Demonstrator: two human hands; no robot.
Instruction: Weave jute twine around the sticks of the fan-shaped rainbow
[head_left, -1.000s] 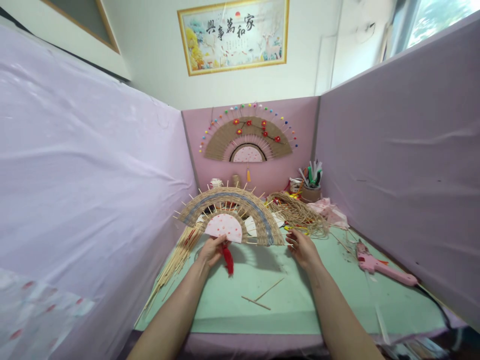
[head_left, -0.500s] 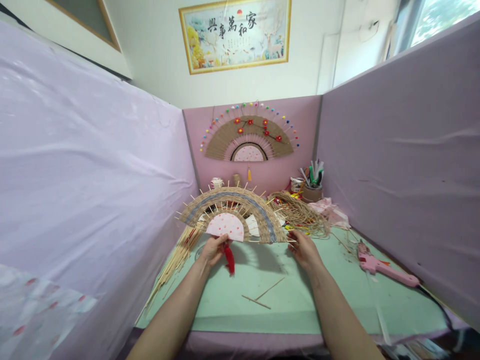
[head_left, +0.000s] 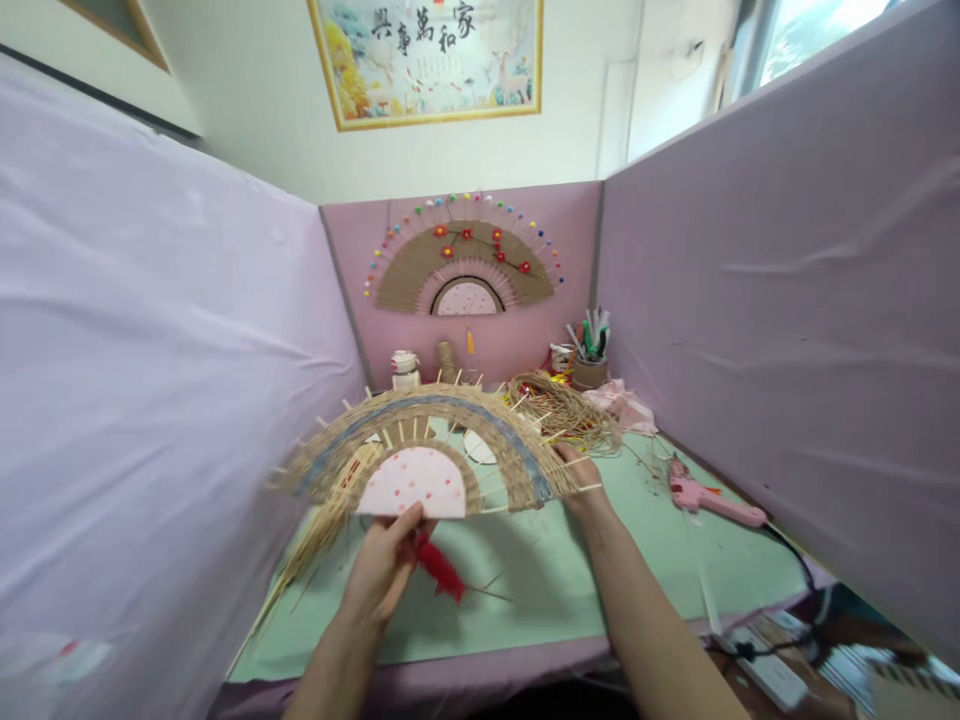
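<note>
A half-round woven fan [head_left: 480, 408] of tan cord with a blue-grey band is held up over the table, thin sticks poking out along its outer edge. Its centre is a pink half-disc [head_left: 414, 480] with red spots. My left hand [head_left: 382, 565] grips the lower edge of this half-disc, thumb in front and fingers behind. Beside that hand hangs a red tassel [head_left: 441, 572], swung to the right. My right hand [head_left: 581, 480] is closed at the fan's right end, its fingertips partly hidden behind the sticks.
Loose sticks [head_left: 300, 555] lie at the left. A cord heap [head_left: 574, 415], a tool pot [head_left: 590, 374] and a pink glue gun [head_left: 712, 498] are at the right. Twine spools [head_left: 447, 362] stand behind. A finished fan [head_left: 465, 262] hangs on the back panel, between side walls.
The fan has come nearer and lower to the left, tilting. The tassel has swung right. My right hand's fingers have gone further behind the fan's end. The whole view has shifted.
</note>
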